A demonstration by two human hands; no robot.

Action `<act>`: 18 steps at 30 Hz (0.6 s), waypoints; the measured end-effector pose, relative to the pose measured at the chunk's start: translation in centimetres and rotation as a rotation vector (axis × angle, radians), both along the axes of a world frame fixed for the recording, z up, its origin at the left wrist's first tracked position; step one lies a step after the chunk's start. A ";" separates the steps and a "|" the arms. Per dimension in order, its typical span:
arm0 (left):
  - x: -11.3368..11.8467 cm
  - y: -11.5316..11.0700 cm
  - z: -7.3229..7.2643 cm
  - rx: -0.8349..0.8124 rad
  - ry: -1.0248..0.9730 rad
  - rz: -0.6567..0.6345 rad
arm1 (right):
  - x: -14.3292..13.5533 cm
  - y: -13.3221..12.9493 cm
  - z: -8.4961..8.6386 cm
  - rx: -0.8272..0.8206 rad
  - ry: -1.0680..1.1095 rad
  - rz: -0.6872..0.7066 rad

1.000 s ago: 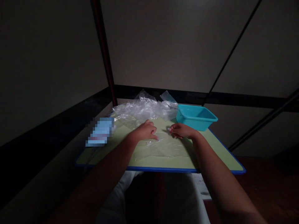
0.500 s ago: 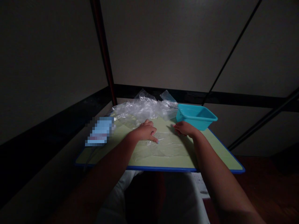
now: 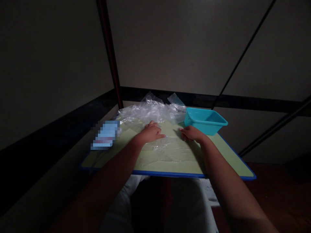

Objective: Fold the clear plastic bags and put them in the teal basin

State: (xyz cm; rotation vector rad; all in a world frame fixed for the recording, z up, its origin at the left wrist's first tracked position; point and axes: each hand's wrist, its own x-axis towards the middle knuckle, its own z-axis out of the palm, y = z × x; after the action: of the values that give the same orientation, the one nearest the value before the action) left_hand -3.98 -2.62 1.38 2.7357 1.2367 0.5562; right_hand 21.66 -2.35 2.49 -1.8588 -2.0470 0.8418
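A clear plastic bag (image 3: 172, 152) lies spread flat over the near middle of the table. My left hand (image 3: 152, 132) rests palm down at its far left part, thumb stretched out to the right and the other fingers bent forward, partly hidden. Over by the bag's far right edge is my right hand (image 3: 190, 133), its thumb and forefinger pinched together, seemingly on the thin film; the film is hard to see there. Behind both hands sits a crumpled heap of clear plastic bags (image 3: 153, 110).
A turquoise plastic basin (image 3: 206, 121) stands at the right rear of the yellow-green table (image 3: 225, 158), which has a blue rim. At the left edge lies a blurred light-blue item (image 3: 105, 135). Panelled walls (image 3: 170, 48) close in the back and left.
My left thumb has swung up from pointing toward me to pointing right, and that hand has shifted slightly away. My right hand stays nearly in place. The view has tilted slightly.
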 end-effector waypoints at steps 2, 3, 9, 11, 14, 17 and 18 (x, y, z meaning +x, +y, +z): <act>-0.1 0.0 0.0 -0.001 0.031 0.031 | -0.1 0.0 -0.1 -0.012 0.002 0.007; -0.1 -0.1 0.0 -0.003 0.047 0.046 | -0.1 -0.1 -0.1 -0.014 0.004 0.011; 0.1 0.2 0.1 0.038 -0.061 0.134 | 0.0 0.2 -0.3 0.073 0.049 -0.008; 0.2 0.6 0.3 0.062 -0.270 0.162 | 0.1 0.3 -0.4 0.128 0.065 -0.039; 0.1 1.4 0.7 -0.006 -0.643 0.179 | 0.2 0.5 -0.4 0.196 0.080 -0.069; -0.2 1.9 1.0 -0.186 -0.963 0.235 | 0.2 0.5 -0.2 0.255 0.086 -0.056; -0.4 2.0 1.0 -0.267 -1.054 0.251 | 0.1 0.4 -0.1 0.271 0.087 -0.042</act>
State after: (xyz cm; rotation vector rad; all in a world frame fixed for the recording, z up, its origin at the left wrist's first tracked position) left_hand -4.34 -0.59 2.38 1.6062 1.1784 1.4531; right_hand 21.73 -1.91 2.36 -1.6825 -1.9515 0.5896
